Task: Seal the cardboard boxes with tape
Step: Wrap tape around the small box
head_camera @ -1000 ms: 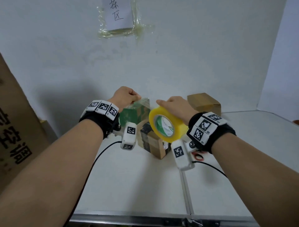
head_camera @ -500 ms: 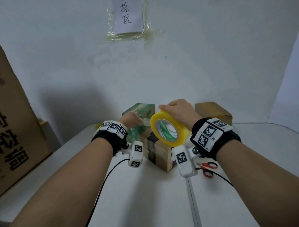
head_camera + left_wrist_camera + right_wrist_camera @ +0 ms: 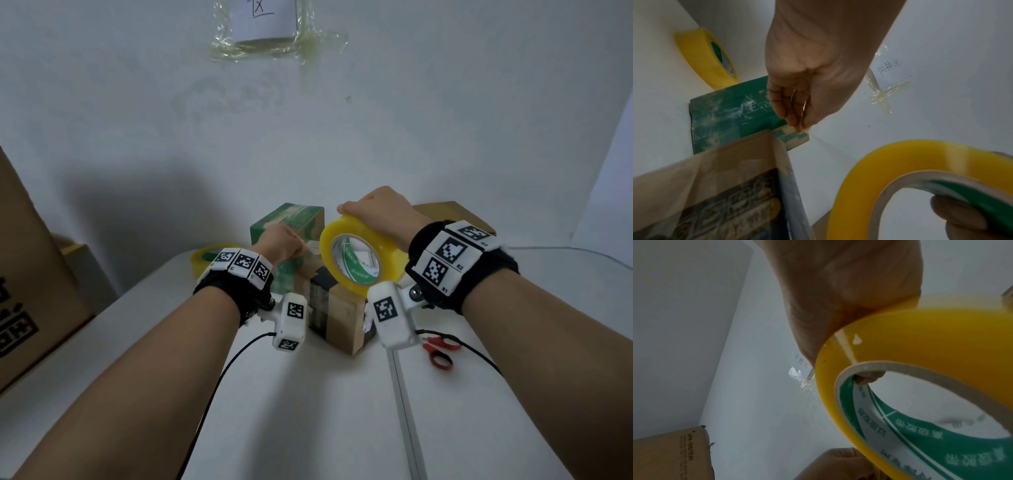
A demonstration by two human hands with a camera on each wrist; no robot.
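My right hand (image 3: 375, 210) grips a yellow tape roll (image 3: 356, 262) from above, one finger hooked in its green-printed core (image 3: 869, 377). The roll hangs over a small brown cardboard box (image 3: 337, 317) with a dark print, which stands on the white table (image 3: 308, 411). My left hand (image 3: 291, 243) is just left of the roll, in front of a green box (image 3: 291, 219). Its fingertips (image 3: 800, 128) pinch the free end of the clear tape, and a short strip runs from them to the roll (image 3: 910, 162).
A second yellow tape roll (image 3: 205, 257) lies at the back left by the wall. Red-handled scissors (image 3: 440, 351) lie right of the brown box. Another brown box (image 3: 455, 212) stands at the back right, and a large cardboard carton (image 3: 30, 274) at the far left.
My left hand has dropped from level with the roll to lower left, in front of the green box. The right hand with the roll has come down a little over the brown box.
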